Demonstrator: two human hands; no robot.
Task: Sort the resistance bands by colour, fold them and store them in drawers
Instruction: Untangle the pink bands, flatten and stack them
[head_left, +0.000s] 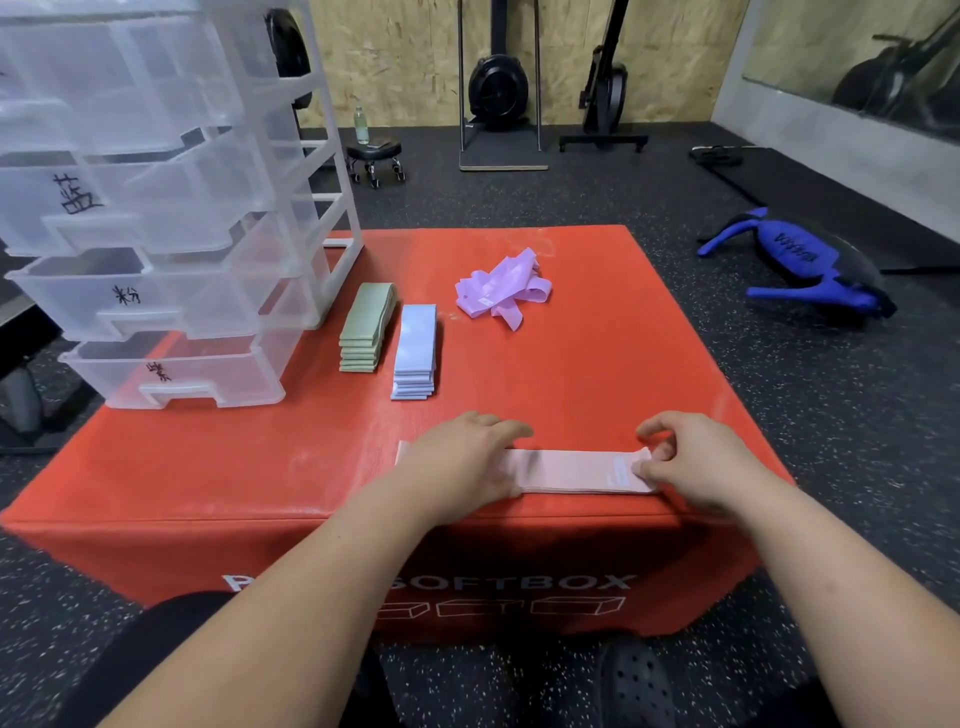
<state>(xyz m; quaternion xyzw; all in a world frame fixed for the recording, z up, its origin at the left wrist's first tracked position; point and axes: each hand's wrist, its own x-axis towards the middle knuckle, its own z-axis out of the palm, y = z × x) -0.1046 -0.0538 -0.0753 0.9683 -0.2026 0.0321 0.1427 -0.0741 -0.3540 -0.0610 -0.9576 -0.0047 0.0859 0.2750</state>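
A red soft plyo box (597, 374) fills the middle of the view on a speckled black gym floor. A clear plastic drawer unit (156, 208) stands on the box's far-left corner, and its lower drawer fronts carry handwritten black characters.

Both bare forearms reach forward from the bottom of the view to the near edge of the box, where the folded pink bands (571, 470) lie in a flat strip running left to right. The left hand (462, 462) lies palm down on the strip's left end, pressing it with its fingers nearly straight. The right hand (696, 457) is curled at the right end, with the thumb and bent fingertips pinching the edge of the bands there.

Further back, near the drawers, a neat stack of folded blue bands (415, 348) sits just beside a stack of folded green bands (366, 327). A loose tangle of purple bands (501, 288) lies apart to their right.
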